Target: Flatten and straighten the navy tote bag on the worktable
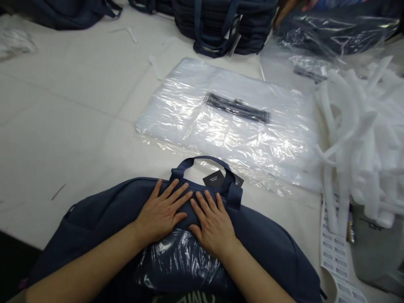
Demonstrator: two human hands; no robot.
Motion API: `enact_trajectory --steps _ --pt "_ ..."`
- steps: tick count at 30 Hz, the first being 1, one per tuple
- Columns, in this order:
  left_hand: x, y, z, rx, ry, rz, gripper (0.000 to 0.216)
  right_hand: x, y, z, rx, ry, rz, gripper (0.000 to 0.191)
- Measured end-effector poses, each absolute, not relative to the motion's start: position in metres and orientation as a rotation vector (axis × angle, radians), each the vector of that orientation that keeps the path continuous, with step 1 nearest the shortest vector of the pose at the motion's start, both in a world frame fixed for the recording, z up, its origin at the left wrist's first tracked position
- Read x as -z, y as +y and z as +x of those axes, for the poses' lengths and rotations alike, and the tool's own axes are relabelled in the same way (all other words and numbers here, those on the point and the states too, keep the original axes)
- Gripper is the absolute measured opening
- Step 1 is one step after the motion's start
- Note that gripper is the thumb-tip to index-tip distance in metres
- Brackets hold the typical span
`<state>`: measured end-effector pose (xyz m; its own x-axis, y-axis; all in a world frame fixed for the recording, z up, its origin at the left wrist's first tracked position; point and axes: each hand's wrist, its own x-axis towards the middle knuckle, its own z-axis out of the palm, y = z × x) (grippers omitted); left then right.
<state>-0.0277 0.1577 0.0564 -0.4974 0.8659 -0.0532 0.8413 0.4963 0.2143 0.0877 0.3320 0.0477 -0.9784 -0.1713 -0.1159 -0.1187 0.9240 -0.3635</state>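
Note:
A navy blue bag point(265, 235) lies flat at the table's near edge, its strap handle point(206, 158) pointing away from me. My left hand point(162, 212) rests flat on the bag's upper part, fingers spread. Beside it, my right hand point(214, 223) also presses flat with its fingers apart, just below the handle. Under my palms, a shiny clear plastic wrap point(181, 256) covers something dark on the bag. Black hang tags point(214, 179) with small print lie by the handle.
Beyond the bag lies a stack of clear plastic bags point(176, 105) with a dark strip point(236, 108) on it. White foam tubes point(362, 139) pile up at right, above a sheet of labels point(336, 252). More navy bags point(227, 25) stand at the back, near another person's arm point(284, 10).

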Motion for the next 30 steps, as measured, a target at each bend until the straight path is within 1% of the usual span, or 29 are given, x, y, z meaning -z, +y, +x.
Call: enact_trajectory --steps 3,8,12,14,19,23,26,28,30 --pt "-0.043 0.152 -0.032 -0.249 2.57 1.453 0.056 -0.033 0.336 0.091 0.555 2.919 -0.215 0.065" --pt "-0.044 0.148 -0.032 -0.274 2.539 1.525 0.058 -0.031 0.338 0.095 0.501 3.008 -0.252 0.063" --pt "-0.042 0.145 -0.033 -0.19 2.572 1.61 0.058 -0.026 0.34 0.094 0.436 3.146 -0.354 0.063" --pt "-0.042 0.143 -0.033 -0.154 2.582 1.645 0.06 -0.022 0.343 0.094 0.437 3.205 -0.412 0.06" --pt "-0.039 0.146 -0.031 -0.15 2.606 1.682 0.059 -0.017 0.345 0.09 0.576 3.281 -0.541 0.049" --pt "-0.046 0.141 -0.035 -0.068 2.595 1.73 0.058 -0.033 0.346 0.087 0.632 3.291 -0.522 0.046" --pt "-0.06 0.117 -0.044 0.076 2.604 1.765 0.057 -0.048 0.365 0.105 0.423 3.308 -0.454 0.048" --pt "-0.068 0.091 -0.054 0.113 2.719 1.658 0.055 -0.055 0.387 0.131 0.182 3.317 -0.259 0.049" --pt "-0.071 0.065 -0.063 0.066 2.829 1.503 0.053 -0.06 0.408 0.161 -0.03 3.283 0.006 0.051"
